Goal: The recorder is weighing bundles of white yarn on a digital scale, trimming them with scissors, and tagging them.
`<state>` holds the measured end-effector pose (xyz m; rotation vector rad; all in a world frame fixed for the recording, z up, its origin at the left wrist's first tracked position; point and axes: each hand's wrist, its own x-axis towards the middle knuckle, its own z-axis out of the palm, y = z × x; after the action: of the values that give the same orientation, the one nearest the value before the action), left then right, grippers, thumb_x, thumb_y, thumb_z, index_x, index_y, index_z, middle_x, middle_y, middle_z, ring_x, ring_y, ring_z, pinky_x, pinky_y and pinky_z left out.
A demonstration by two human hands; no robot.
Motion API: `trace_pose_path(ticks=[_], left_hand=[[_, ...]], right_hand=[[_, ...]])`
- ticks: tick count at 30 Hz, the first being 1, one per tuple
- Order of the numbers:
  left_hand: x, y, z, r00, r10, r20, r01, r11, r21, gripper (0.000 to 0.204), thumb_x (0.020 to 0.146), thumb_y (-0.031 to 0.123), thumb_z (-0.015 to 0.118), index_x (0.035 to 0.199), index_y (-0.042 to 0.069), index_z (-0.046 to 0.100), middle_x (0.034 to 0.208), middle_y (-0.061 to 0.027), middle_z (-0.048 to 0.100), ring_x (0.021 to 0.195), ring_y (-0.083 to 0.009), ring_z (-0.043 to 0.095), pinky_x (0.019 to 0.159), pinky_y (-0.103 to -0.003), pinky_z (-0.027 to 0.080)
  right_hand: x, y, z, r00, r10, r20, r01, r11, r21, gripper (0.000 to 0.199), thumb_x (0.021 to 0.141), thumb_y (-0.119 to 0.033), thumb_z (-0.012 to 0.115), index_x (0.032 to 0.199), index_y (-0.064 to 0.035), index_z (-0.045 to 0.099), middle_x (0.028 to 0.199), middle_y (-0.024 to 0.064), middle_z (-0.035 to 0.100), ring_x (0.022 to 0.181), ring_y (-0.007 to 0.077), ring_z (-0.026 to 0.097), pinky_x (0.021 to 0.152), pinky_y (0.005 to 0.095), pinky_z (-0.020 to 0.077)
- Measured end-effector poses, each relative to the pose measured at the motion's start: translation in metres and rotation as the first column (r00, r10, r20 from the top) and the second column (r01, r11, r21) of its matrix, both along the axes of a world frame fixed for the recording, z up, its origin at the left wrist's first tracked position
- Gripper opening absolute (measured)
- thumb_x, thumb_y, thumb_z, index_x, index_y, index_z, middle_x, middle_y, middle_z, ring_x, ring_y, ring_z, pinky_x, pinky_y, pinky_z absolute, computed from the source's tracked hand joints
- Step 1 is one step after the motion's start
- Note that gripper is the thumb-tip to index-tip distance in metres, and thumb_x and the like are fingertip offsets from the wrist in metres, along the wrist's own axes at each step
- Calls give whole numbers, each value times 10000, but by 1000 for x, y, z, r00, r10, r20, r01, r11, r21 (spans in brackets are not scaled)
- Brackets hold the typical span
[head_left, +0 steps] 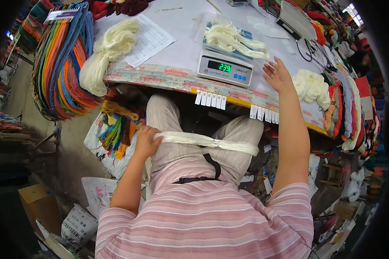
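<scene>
A long skein of cream-white yarn lies across my lap over both thighs. My left hand is closed round its left end, with fingers partly hidden. Raised over the table edge, my right hand holds nothing, its fingers apart. It is beside the digital scale, whose green display is lit. A clear plastic tray sits on the scale with loose pale yarn in it, and strands hang over its rim toward my right hand. Right of that hand lies a heap of cream yarn.
A big cream yarn bundle hangs over the table's left edge, partly on a printed sheet. Many-coloured hanks hang at far left, more skeins at right. White tags line the front edge. A cardboard box stands on the floor.
</scene>
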<state>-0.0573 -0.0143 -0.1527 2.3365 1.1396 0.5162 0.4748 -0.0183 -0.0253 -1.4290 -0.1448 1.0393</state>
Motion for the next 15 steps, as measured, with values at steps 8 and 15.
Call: trace_pose_path(ticks=[8,15], left_hand=[[7,1,9,983,106,152,-108,994,3,252,728,79,665,971,56,601,1000,-121,551,951,-315,517,863,-389,400],[12,17,25,897,222,383,-192,975,-113,208,787,77,641,993,69,617,1002,-112,559,930,-267,541,788,-340,428]], right_hand=[[-2,16,-4,996,-29,-87,22,997,-72,521,799,-459,655,1069,-31,531,997,100,565,948,214,543,896,397,383],[-10,47,34,877,-268,398,193,956,219,146,754,-180,603,663,-71,572,664,17,538,617,116,465,582,272,355]])
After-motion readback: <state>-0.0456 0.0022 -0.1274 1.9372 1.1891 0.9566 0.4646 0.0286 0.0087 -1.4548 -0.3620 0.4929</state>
